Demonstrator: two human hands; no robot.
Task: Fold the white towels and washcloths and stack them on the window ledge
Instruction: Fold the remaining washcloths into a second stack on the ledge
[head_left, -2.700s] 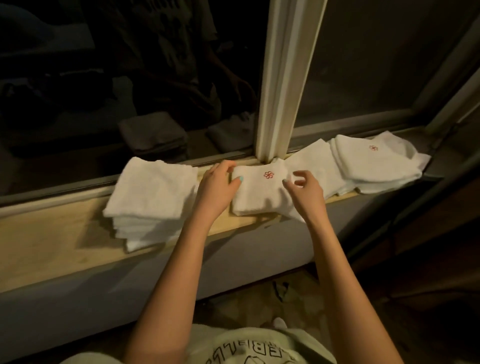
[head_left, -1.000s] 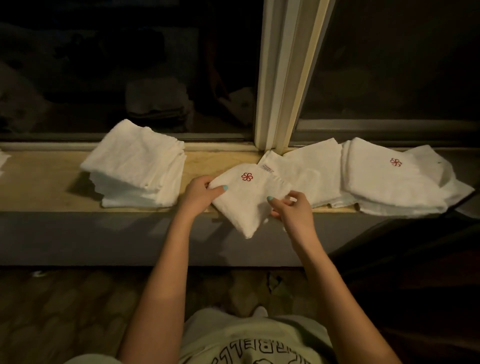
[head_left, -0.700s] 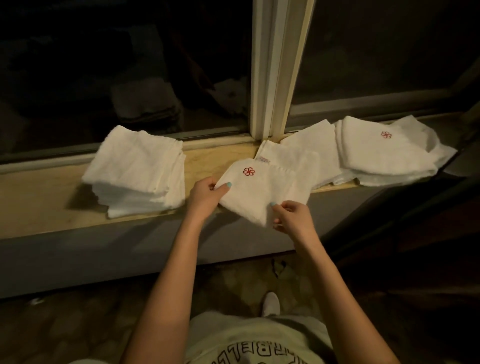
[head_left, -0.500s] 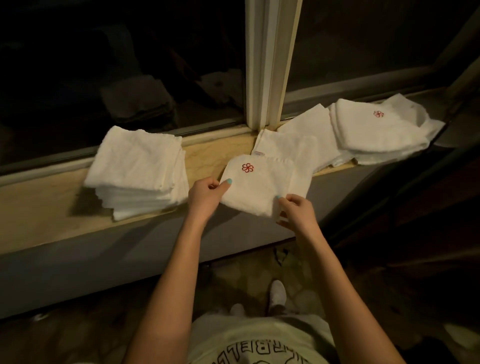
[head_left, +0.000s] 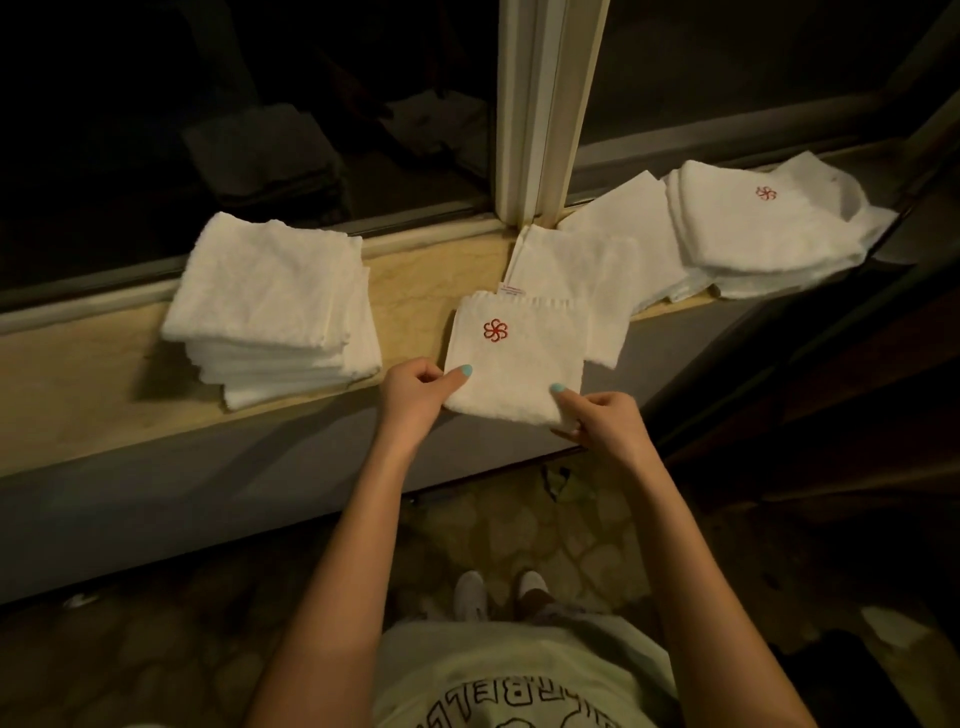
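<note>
A folded white washcloth (head_left: 519, 358) with a red flower emblem lies at the front edge of the window ledge (head_left: 98, 384), its near side hanging past the edge. My left hand (head_left: 418, 392) pinches its near left corner, thumb on top. My right hand (head_left: 602, 418) pinches the near right corner. A stack of folded white cloths (head_left: 270, 306) stands on the ledge to the left. Behind the held cloth lies another white cloth (head_left: 582, 270) with a small tag. Further right sits a loose pile of white towels (head_left: 748, 228), one showing a red emblem.
A pale window frame post (head_left: 545, 104) rises from the ledge just behind the cloths, with dark glass on both sides. Below the ledge is a grey wall, then a stone-patterned floor (head_left: 519, 530) where my white shoes stand. Dark furniture is at the right.
The emblem washcloth has been drawn from the ledge's middle to its front edge and squared up. Both hands have shifted from its sides to its near corners.
</note>
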